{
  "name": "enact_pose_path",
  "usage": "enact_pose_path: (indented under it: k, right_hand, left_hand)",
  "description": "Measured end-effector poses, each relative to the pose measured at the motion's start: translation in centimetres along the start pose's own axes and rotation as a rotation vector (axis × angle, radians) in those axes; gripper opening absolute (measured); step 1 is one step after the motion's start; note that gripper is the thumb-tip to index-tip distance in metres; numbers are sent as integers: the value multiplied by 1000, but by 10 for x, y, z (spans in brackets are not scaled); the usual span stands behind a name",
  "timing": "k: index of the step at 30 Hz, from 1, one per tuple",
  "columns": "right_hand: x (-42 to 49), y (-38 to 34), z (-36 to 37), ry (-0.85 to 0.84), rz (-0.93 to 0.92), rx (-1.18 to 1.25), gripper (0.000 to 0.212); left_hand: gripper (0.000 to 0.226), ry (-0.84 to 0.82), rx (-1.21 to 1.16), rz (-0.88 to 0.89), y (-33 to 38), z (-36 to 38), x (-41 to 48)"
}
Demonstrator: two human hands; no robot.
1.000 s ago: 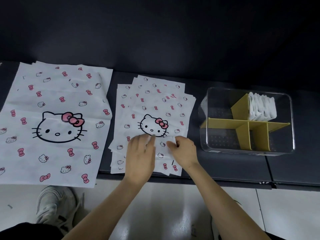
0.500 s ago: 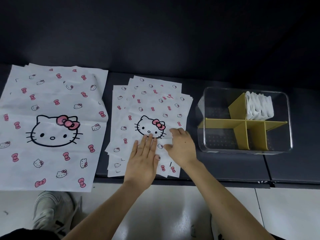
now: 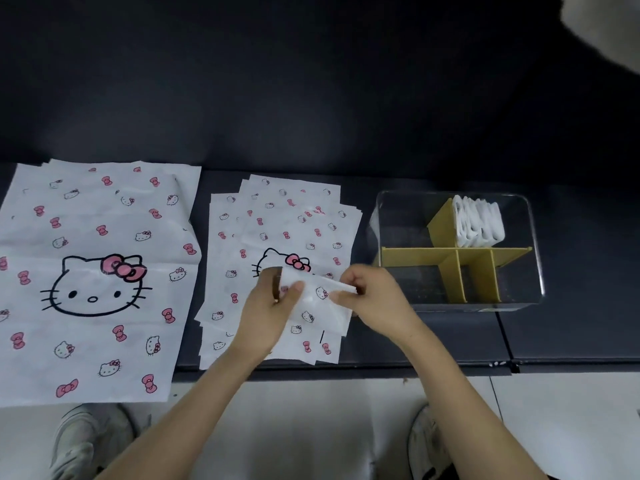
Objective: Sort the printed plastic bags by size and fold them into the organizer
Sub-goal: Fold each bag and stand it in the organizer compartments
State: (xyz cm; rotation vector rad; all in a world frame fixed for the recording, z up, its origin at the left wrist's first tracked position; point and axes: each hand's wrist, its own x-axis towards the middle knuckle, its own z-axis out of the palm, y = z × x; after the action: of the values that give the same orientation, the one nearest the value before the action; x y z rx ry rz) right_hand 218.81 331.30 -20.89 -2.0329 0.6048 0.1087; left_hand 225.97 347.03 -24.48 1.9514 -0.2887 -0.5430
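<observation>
A folded small printed bag (image 3: pixel 317 299) is lifted just above the stack of small white bags with cat faces and pink bows (image 3: pixel 277 230) in the middle of the dark table. My left hand (image 3: pixel 266 313) pinches its left end with thumb on top. My right hand (image 3: pixel 372 296) pinches its right end. A stack of large bags with the same print (image 3: pixel 93 278) lies flat at the left. The clear organizer (image 3: pixel 533 271) with yellow dividers stands at the right; folded white bags (image 3: pixel 479 221) stand in its back right compartment.
The dark table (image 3: pixel 571 323) ends at a front edge just below the stacks, with pale floor and my shoes beneath. The large bags overhang that edge at the left. A dark wall rises behind the table.
Both hands were pressing flat on the folded bag on the small stack. Now they have pinched its ends and raised it off the stack.
</observation>
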Motion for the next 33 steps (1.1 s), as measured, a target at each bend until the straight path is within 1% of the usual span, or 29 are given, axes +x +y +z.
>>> enact_pose_path:
  k: [1,2,3,5,6,7,9,12,14,16,17,19,20,22,24,25,26,28,31,33]
  right_hand:
    - [-8,-1,-12,34,5,80,19]
    - [-16,-1,-24,75,12,176,16]
    - [-24,1,-35,118,26,310,12]
    - [-38,8,-54,193,84,625,7]
    - [-44,14,-62,245,98,744,10]
    - [-49,19,-69,313,103,811,14]
    - [-58,30,-86,485,124,824,15]
    - [-65,49,-124,758,195,799,12]
    - [-66,64,-154,913,243,709,7]
    - [-61,77,-180,1016,247,545,2]
    - [-56,83,-189,1049,243,461,4]
    - [-43,90,-202,1081,248,304,10]
    - [-35,92,-206,1090,254,220,14]
    - [-20,94,-212,1078,243,71,22]
    - [-8,95,-214,1003,204,-26,36]
    - [-4,95,-214,960,185,-50,42]
    - [-1,94,-214,927,167,-59,45]
    - [4,94,-213,892,131,-99,45]
    - [13,92,-209,843,101,-190,34]
    - [17,89,-210,818,91,-229,25]
  left_hand:
    - [20,-28,-98,-17,10,4,2]
    - [26,-45,-183,-12,21,11,3]
    - [30,-52,-242,-10,32,19,3]
    - [25,-62,-344,1,58,42,1]
    - [21,-76,-377,12,71,56,-1]
    - [19,-97,-391,22,82,70,-1]
    - [16,-178,-362,44,99,98,1]
    - [13,-265,-217,125,120,133,10]
    - [15,-244,12,282,129,151,23]
    - [26,-179,312,501,137,168,40]
    - [30,-168,442,620,141,177,48]
    - [38,-206,676,828,148,196,62]
    - [42,-257,809,888,153,204,66]
    - [47,-355,1089,923,160,216,76]
    - [48,-367,1256,932,162,220,83]
    - [47,-354,1283,928,159,220,86]
    - [46,-337,1252,921,153,218,90]
    - [42,-308,1121,933,139,212,96]
    - [38,-279,1017,1005,126,204,101]
    - [40,-293,982,994,124,202,98]
